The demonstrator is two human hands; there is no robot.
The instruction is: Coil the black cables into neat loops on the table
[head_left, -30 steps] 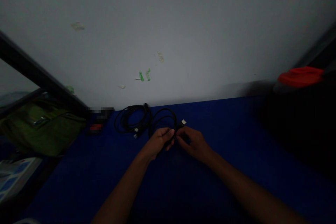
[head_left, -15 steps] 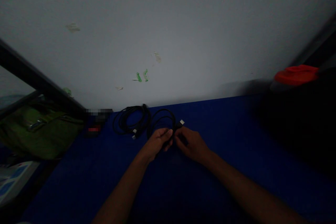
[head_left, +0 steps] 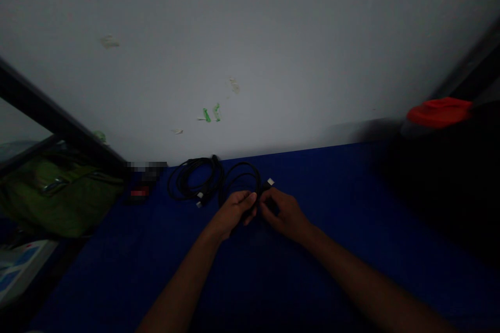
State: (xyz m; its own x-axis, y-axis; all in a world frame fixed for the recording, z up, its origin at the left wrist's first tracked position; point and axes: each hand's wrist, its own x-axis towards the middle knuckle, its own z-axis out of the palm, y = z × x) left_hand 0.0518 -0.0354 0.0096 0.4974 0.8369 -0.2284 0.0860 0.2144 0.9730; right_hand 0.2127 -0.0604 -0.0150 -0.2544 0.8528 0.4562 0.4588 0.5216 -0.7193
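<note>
A looped black cable rises in an arc from my left hand, whose thumb and fingers are closed on it. Close by on the right, my right hand is closed in a pinch at the same cable, just below its plug with a bright metal end. Exactly what the right fingertips grip is hard to see in the dim light. Just to the left, a second coiled black cable lies on the blue surface, its two metal-tipped plugs side by side.
A pale wall with tape scraps stands behind. At the left are a dark post, a green bag, a white-and-blue box and a dark item with a red patch. On the right, an orange-topped object stands behind a black mass.
</note>
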